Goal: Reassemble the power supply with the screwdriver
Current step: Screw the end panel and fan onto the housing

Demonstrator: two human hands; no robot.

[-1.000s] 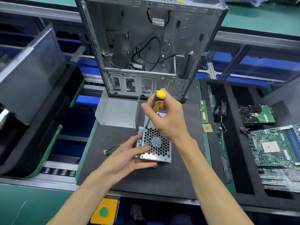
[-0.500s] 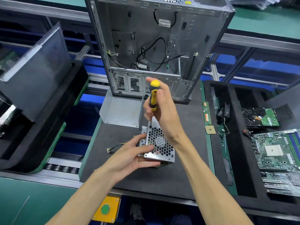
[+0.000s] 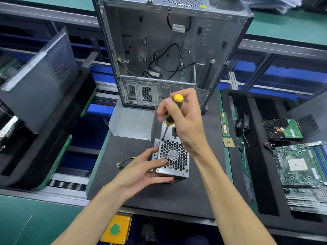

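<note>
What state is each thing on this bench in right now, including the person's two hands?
Silver metal power supply box with honeycomb grille: on the dark mat, held steady.
Yellow-and-black-handled screwdriver: near upright, tip at the grille's far left corner.
Left hand: grips the box's left side.
Right hand: grips the screwdriver handle.
Grey metal computer case: open, cables loose inside.
Green motherboard: lying flat in the black tray.

No lettering can be read anywhere: the white label [image 3: 178,28] on the cable at twelve o'clock inside the computer case [image 3: 203,41] and the sticker on the memory stick [image 3: 224,125] at three o'clock are too blurred.
</note>
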